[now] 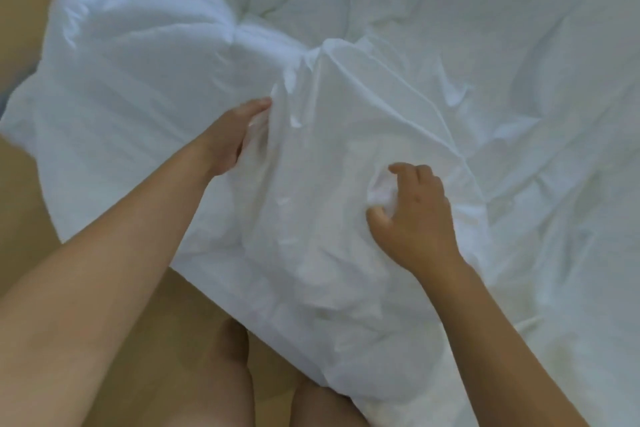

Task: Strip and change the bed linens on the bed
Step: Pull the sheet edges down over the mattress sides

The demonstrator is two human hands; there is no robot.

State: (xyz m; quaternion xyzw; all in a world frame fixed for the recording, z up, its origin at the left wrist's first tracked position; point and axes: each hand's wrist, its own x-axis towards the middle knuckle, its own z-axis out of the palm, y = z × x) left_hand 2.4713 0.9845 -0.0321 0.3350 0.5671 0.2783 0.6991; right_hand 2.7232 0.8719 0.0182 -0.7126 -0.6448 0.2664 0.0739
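Two grips work the white duvet cover (346, 135), which lies crumpled over the bed's near edge above the tan floor (20, 218). The left grip (235, 135) pinches a raised fold, and the right grip (412, 215) curls round a bunch of cloth nearer the body. The cover's ridge runs away from the person, between both grips.
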